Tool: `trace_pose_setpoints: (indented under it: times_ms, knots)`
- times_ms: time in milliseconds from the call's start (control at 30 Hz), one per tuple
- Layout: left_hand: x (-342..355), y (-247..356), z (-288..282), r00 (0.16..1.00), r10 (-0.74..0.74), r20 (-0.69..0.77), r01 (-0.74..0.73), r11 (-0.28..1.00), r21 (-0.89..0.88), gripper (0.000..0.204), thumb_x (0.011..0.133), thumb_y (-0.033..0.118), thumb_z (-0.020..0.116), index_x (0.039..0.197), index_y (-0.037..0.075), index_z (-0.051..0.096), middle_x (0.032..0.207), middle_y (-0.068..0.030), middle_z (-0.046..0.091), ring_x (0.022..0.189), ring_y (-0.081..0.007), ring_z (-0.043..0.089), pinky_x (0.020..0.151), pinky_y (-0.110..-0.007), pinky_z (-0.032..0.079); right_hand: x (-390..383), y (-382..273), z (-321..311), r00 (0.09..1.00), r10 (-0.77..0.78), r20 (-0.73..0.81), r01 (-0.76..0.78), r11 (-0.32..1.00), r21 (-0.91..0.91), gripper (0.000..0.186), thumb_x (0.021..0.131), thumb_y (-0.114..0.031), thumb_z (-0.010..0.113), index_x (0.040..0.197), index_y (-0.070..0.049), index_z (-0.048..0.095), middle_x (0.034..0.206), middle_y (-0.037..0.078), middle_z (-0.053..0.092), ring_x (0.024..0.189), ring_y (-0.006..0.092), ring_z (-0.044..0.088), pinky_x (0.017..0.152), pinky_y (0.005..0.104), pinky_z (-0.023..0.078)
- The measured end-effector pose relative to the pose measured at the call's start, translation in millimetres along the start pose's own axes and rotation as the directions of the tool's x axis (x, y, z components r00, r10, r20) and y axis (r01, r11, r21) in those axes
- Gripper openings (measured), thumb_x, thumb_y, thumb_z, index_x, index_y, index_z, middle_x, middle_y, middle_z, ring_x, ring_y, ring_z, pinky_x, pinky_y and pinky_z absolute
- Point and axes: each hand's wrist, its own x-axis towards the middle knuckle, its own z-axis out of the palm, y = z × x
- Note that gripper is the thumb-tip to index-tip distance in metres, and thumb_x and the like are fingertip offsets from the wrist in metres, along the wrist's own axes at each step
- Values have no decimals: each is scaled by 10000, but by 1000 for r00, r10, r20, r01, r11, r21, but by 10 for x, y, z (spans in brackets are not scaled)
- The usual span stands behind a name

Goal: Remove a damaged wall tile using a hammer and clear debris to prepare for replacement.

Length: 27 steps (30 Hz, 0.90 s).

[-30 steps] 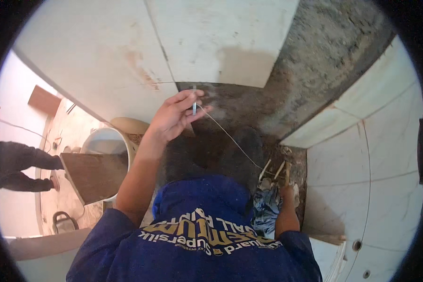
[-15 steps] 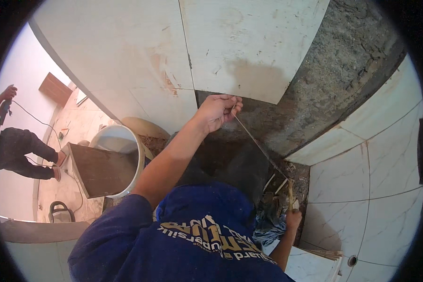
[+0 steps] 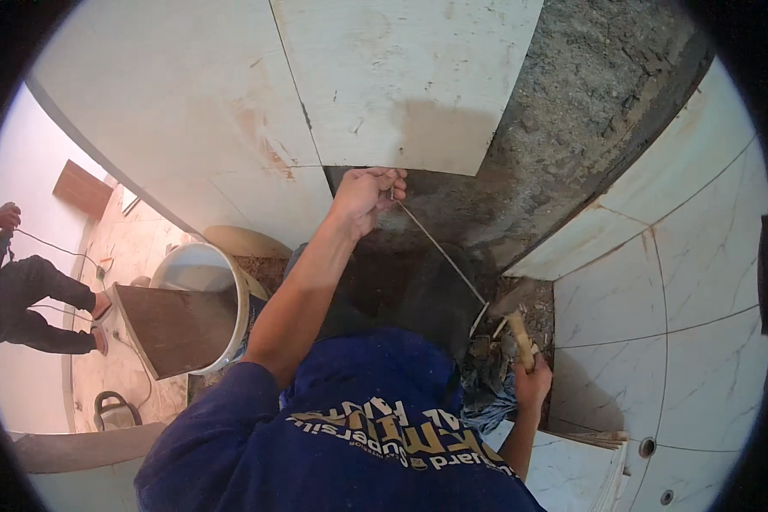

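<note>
Rough grey cement (image 3: 589, 111) borders a pale tile (image 3: 401, 77); at the tile's near edge, the left hand's (image 3: 360, 196) fingers pinch a string (image 3: 442, 250), its straight line suggesting tension. The right hand's (image 3: 533, 384) fingers wrap a tool's (image 3: 525, 343) wooden handle low, apparently leaving its blurred head free. Leftward, a board (image 3: 179, 328) partly hides a bucket (image 3: 244, 299).

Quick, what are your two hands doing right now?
Left hand: closed, pinching a thin, pale string.
Right hand: closed, holding a tool with a light-brown wooden handle.
</note>
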Motion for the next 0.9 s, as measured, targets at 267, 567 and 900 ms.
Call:
trace_pose_setpoints:
  times_ms: [267, 567, 900]
  knots:
    - [56, 84, 11, 997, -68, -37, 70, 995, 65, 151, 885, -45, 505, 1017, -50, 578, 959, -138, 642, 782, -205, 627, 678, -310, 500, -54, 307, -439, 771, 66, 633, 115, 964, -242, 427, 778, -418, 726, 924, -18, 694, 855, 231, 668, 841, 365, 667, 726, 424, 523]
    - [114, 21, -33, 996, -42, -73, 42, 999, -10, 175, 925, 21, 508, 1063, -42, 594, 976, -81, 624, 791, -161, 590, 803, -316, 505, -133, 180, -496, 986, 24, 167, 21, 964, -266, 461, 837, -493, 695, 910, -38, 674, 791, 202, 673, 762, 366, 668, 674, 457, 505]
    - [203, 81, -121, 985, -163, -47, 158, 983, -97, 202, 951, 13, 500, 1123, -66, 568, 1014, -121, 665, 811, -118, 643, 971, -321, 491, 201, -49, 67, 843, 454, -288, -455, 888, 68, 524, 805, -567, 706, 883, -51, 660, 723, 180, 635, 712, 375, 630, 645, 466, 489]
